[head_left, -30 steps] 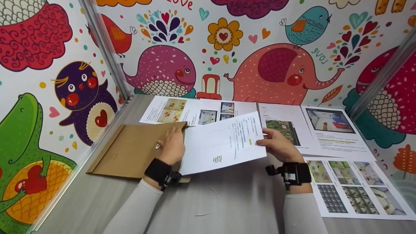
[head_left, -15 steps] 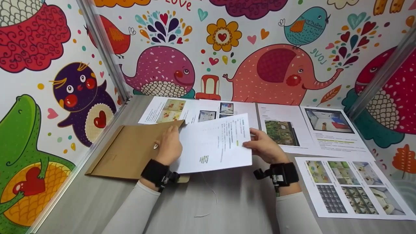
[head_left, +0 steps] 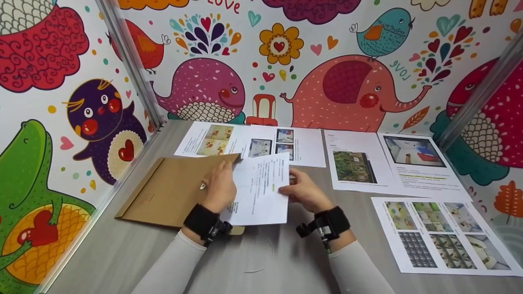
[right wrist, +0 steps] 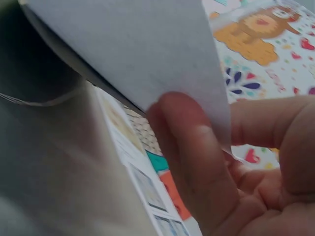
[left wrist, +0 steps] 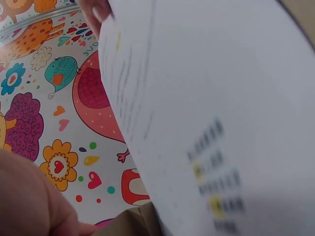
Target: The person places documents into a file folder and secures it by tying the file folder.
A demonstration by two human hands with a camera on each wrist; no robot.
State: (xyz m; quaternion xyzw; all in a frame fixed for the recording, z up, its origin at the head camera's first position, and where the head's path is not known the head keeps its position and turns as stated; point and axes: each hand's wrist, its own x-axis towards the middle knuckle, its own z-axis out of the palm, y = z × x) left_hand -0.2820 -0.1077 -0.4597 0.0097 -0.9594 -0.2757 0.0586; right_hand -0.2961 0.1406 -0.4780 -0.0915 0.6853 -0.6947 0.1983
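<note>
A brown paper envelope (head_left: 159,192) lies tilted at the left of the table, its mouth facing right. My left hand (head_left: 220,185) grips it at the mouth; in the left wrist view a bit of brown paper shows by the hand (left wrist: 34,196). A printed white sheet (head_left: 261,192) with highlighted lines has its left part inside the envelope. Its right edge is pinched by my right hand (head_left: 308,190), thumb on the printed face. From the right wrist, the fingers (right wrist: 187,128) show against the sheet's blank back (right wrist: 133,44).
Printed sheets with pictures lie along the back: one at left (head_left: 310,151), others at right (head_left: 355,143) (head_left: 453,185). Another picture sheet (head_left: 392,261) lies near the right front. A thin white string (head_left: 254,271) is on the grey table (head_left: 302,269). Cartoon-patterned walls enclose the table.
My right hand has moved left with the sheet, and more of the sheet is now inside the envelope. The left hand keeps its grip and shifts only slightly.
</note>
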